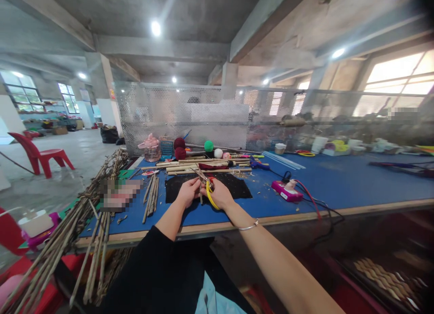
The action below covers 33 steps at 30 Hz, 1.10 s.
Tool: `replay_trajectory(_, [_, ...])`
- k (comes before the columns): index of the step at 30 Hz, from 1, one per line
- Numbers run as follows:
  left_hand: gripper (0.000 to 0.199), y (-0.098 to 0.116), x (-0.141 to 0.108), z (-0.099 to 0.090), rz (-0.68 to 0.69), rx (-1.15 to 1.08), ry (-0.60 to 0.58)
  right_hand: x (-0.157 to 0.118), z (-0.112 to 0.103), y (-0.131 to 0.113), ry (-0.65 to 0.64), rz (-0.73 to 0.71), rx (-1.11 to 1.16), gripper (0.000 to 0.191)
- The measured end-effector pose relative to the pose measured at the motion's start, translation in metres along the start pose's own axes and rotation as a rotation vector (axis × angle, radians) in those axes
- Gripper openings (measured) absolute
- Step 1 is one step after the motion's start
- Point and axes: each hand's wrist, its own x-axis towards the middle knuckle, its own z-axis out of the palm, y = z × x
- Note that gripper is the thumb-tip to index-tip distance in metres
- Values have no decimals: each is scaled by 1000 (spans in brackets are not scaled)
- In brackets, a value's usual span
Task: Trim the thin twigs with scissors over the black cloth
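My right hand [221,194] is closed on scissors with yellow handles [210,197], their blades pointing away from me. My left hand [188,193] pinches a short thin stick [201,198] close beside the blades; whether the blades touch it I cannot tell. Both hands are over a black mat [237,185] on the blue tabletop [332,178]. Left of the mat lies a small group of cut sticks [151,200]. Behind the mat, longer pale sticks [190,168] are piled crosswise, with a dark red piece [213,166] among them.
A bundle of long twigs [79,210] hangs over the table's left edge. A blue glue gun [259,164] and a purple power strip [286,191] with cables are on the right. Yarn balls, including a green one [209,146], stand before a perforated metal screen [217,115].
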Motion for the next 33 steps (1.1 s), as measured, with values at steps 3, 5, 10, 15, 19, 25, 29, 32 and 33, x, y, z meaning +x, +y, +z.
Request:
replay_trajectory(3, [37,0,0,0,37,42,43,0,-1,0,-22,52,-12,42])
replay_trajectory(5, [39,0,1,0,57,60,55,0,-1,0,-38,86,-45,44])
replay_trajectory(10, [44,-1,3,-1,69,93,83,1,-1,0,-39,122,-171,48])
replay_trajectory(15, [43,-4,5,-4,74,109,69,1,0,2,-33,119,-211,49])
replay_trajectory(19, [43,-6,4,-5,114,155,0,3,3,5,-5,123,-197,52])
replay_trajectory(25, [46,-6,4,-6,84,153,-11,8,6,6,-21,38,-97,52])
replay_trajectory(29, [45,-4,2,-6,86,155,-4,8,2,1,-99,102,-158,51])
replay_trajectory(32, [44,-1,0,-4,89,164,33,7,-2,-4,-111,132,-231,54])
replay_trajectory(33, [45,-1,-1,-3,90,166,40,6,-3,-5,-110,139,-248,54])
